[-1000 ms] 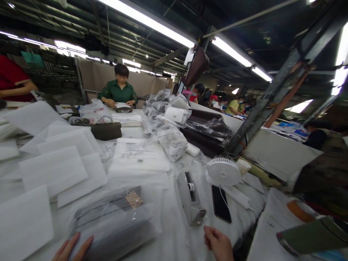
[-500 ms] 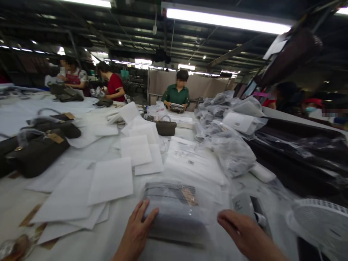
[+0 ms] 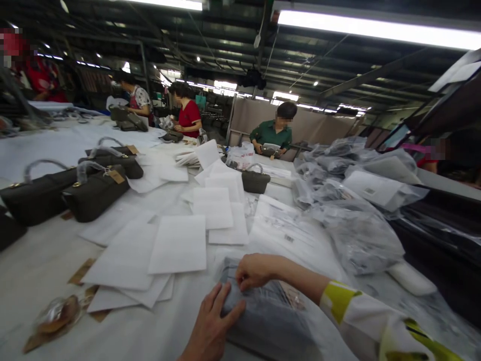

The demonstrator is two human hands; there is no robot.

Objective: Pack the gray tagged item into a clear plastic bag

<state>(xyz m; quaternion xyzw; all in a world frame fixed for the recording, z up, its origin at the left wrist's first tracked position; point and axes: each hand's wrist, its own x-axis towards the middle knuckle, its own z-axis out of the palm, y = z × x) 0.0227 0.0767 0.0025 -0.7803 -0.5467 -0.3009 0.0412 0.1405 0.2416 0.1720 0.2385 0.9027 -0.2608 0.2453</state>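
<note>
A grey handbag in a clear plastic bag [image 3: 274, 316] lies on the table right in front of me. My left hand [image 3: 214, 318] rests on its left end, fingers spread and holding nothing. Over the upper left part of the same package is my right hand [image 3: 253, 271], fingers curled and pressed together against the plastic. Whatever those fingers pinch is hidden. Under the plastic, a tan patch [image 3: 293, 296] shows near my right forearm.
White foam sheets [image 3: 178, 243] lie left of the package. Dark handbags [image 3: 95, 193] stand farther left. Printed plastic bags [image 3: 289, 230] lie ahead; bagged goods [image 3: 353, 225] pile up at right. Across the table, a person in green [image 3: 272, 133] handles a bag.
My right hand has moved left, from beside the package to its upper left part. The left hand stays on the package. The view has turned somewhat left.
</note>
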